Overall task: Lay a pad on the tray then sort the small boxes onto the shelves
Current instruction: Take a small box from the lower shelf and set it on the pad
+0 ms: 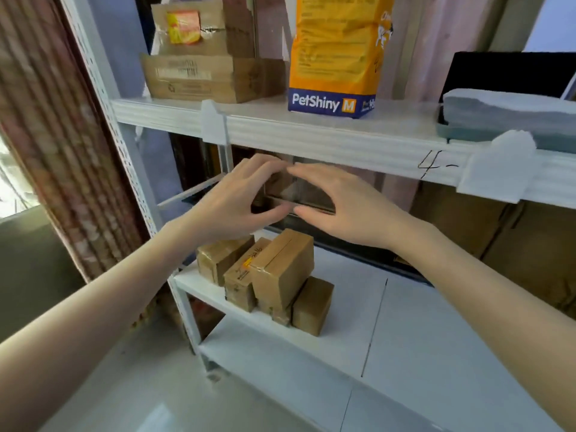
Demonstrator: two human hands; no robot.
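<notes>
Both my hands reach into the middle level of a white shelf unit [414, 310]. My left hand [232, 202] and my right hand [339, 202] face each other, fingers above and thumbs below, curled round a small brown box [290, 190] deep under the upper shelf; it is blurred and partly hidden. Several small taped cardboard boxes [271, 275] stand packed together at the front left of the same level, just below my left wrist. On the upper shelf at the right lies a dark tray [501, 71] with a grey pad [511, 109] against it.
An orange PetShiny bag [335, 54] and stacked flat cardboard boxes [199, 76] stand on the upper shelf [311, 132]. Large brown cartons [498, 241] fill the back right of the middle level. A curtain [53, 135] hangs at the left, and a lower shelf [280, 363] lies below.
</notes>
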